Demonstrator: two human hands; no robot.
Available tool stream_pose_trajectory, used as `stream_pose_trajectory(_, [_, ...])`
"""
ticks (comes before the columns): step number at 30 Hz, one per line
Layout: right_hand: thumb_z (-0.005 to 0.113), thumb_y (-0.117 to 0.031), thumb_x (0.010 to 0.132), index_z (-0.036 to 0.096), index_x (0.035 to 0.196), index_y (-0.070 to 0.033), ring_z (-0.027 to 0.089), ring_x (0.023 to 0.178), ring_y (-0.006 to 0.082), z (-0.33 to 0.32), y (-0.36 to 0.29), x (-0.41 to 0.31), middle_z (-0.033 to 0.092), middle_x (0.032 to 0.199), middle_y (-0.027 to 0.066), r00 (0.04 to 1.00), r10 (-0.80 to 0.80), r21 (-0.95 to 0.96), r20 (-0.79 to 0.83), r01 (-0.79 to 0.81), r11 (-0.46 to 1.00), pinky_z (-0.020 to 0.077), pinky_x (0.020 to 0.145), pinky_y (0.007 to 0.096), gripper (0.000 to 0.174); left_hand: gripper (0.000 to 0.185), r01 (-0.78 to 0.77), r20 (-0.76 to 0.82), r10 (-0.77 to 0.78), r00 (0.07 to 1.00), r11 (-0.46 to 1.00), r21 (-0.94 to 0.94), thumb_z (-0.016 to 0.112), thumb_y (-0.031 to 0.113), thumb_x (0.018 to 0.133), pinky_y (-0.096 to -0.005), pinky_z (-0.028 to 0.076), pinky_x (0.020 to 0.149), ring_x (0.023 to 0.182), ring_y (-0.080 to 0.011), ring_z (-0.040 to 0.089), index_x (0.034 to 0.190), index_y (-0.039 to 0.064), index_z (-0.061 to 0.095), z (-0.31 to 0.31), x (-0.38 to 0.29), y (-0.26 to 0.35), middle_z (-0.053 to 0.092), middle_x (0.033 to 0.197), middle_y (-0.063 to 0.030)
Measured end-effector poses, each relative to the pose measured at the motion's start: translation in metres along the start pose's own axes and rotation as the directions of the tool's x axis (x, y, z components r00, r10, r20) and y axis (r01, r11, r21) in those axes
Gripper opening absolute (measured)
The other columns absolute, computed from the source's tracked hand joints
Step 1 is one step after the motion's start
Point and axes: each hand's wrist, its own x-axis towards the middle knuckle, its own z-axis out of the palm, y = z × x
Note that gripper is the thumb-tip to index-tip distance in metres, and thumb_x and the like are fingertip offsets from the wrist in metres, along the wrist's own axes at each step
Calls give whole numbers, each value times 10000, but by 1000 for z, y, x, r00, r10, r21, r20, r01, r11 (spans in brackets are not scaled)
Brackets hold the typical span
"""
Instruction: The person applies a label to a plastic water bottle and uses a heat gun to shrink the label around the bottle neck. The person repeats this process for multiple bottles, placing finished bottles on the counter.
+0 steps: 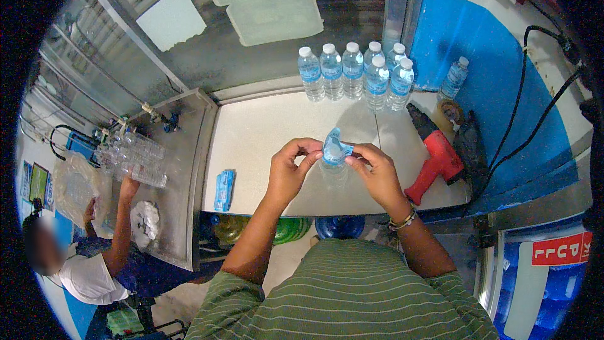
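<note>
A clear plastic bottle [334,177] with a white cap stands on the white counter [264,132] between my hands. A blue printed plastic label [333,144] surrounds its upper part, one end sticking up. My left hand [292,167] pinches the label's left side between thumb and fingers. With thumb and fingertips, my right hand [375,170] pinches its right side. On the counter to the left lies a stack of flat blue labels [224,190]. Several labelled, capped water bottles [353,73] stand at the back by the glass.
At the right lie a red heat gun [436,160], a tape roll [450,112] and a black bag [472,144]; another labelled bottle [454,78] stands behind. Black cables hang there. Left, a co-worker [94,269] reaches toward unlabelled bottles [137,153] on a steel counter [177,198] with white caps [146,222].
</note>
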Motion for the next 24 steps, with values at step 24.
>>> stream_pose_trajectory(24, [613, -81, 906, 544, 1269, -11, 574, 1144, 212, 14, 42, -17, 596, 1254, 124, 999, 35, -13, 15, -35, 999, 442, 983, 326, 377, 549, 109, 64, -111, 992, 994, 26, 728, 117, 821, -394, 422, 1009, 1176, -237, 520, 1292, 30, 460, 17, -38, -47, 540, 1243, -111])
